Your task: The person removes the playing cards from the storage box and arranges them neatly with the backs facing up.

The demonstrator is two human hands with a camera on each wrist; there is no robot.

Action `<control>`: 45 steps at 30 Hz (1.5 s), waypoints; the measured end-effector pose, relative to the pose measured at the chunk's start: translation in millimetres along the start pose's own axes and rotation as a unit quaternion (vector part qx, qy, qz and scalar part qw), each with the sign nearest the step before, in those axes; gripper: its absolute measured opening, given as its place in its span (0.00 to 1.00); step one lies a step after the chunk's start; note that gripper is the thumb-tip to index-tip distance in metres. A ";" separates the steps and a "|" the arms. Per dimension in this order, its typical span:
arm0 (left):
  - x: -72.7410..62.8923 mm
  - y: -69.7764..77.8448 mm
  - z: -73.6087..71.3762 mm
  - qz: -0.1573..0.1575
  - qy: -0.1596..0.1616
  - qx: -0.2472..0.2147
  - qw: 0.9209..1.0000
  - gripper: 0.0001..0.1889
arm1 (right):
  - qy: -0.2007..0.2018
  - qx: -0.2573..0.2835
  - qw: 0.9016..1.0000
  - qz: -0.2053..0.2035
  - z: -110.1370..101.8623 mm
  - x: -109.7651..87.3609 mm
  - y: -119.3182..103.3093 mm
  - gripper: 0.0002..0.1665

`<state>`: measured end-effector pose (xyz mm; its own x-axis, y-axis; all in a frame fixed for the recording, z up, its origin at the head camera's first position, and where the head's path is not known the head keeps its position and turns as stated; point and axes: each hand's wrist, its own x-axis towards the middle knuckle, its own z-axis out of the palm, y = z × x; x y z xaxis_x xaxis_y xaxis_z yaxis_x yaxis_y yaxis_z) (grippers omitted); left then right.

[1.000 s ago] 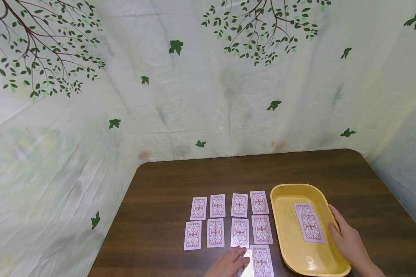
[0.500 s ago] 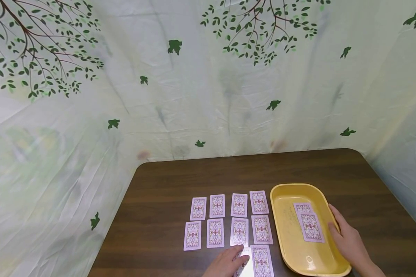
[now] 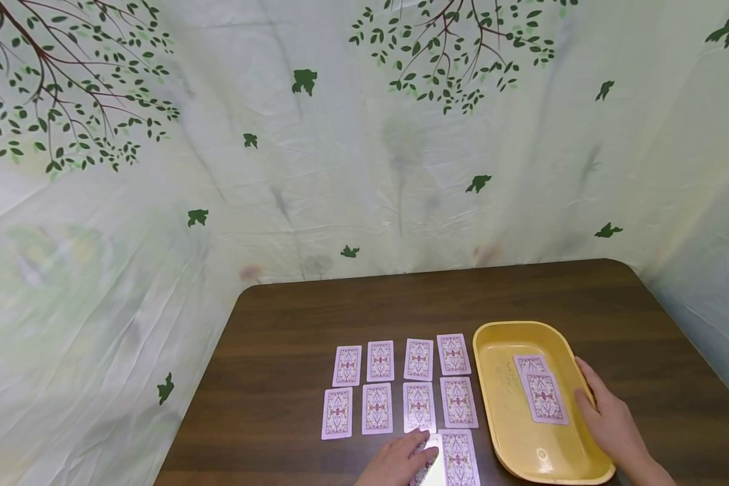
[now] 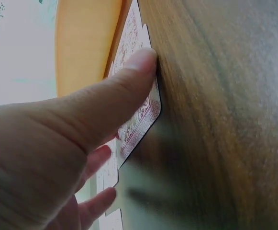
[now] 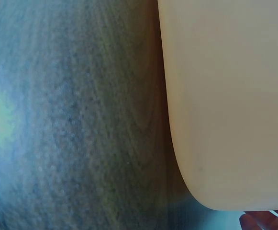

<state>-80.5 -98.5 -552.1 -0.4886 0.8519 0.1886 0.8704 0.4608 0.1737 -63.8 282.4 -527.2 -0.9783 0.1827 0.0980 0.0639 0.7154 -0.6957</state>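
Note:
My left hand [image 3: 397, 462] lies over a patterned playing card [image 3: 434, 466] at the front of the table, which shines with glare. In the left wrist view my thumb rests on that card [image 4: 139, 117], its fingers spread and fairly straight. Beside it lies another face-down playing card [image 3: 459, 459]. My right hand [image 3: 613, 425] holds the right rim of a yellow tray [image 3: 489, 405], thumb over the edge and fingers along the outside. Two overlapping face-down cards [image 3: 547, 398] lie in the tray. Fingertips [image 5: 261, 221] show below the tray's wall in the right wrist view.
Two further rows of face-down playing cards [image 3: 377, 408] lie behind my left hand on the dark wooden table [image 3: 267, 378]. The tray stands just right of the cards. A cloth backdrop [image 3: 401, 202] with printed leaves hangs behind the table.
My left hand has shifted very slightly left, and more of the shiny card shows beside its fingers. The right hand and the tray stay as they were.

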 end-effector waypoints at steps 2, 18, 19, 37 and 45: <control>2.0 0.1 0.7 0.012 0.022 0.019 0.999 0.30 | 0.000 0.000 1.000 -0.001 0.6 -0.2 0.2 0.31; 101.5 24.9 -34.4 -0.026 0.070 0.015 0.997 0.46 | -0.003 0.001 1.000 -0.001 -0.5 -0.2 0.7 0.31; 109.8 27.0 -34.2 -0.021 0.062 0.019 0.998 0.46 | -0.003 0.000 1.000 0.000 -1.1 -0.2 1.0 0.31; 195.7 44.9 -7.6 0.004 -0.043 0.075 0.996 0.44 | 0.011 0.004 1.000 -0.018 -0.4 3.2 4.6 0.30; 220.1 51.2 2.6 -0.036 -0.106 0.067 0.991 0.44 | 0.012 0.002 1.000 -0.020 -0.5 3.3 5.1 0.30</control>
<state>-143.4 113.2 -504.2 -0.5385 0.8421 -0.0299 0.8408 0.5393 0.0475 -66.6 287.0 -530.1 -0.9748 0.1708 0.1436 0.0240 0.7202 -0.6933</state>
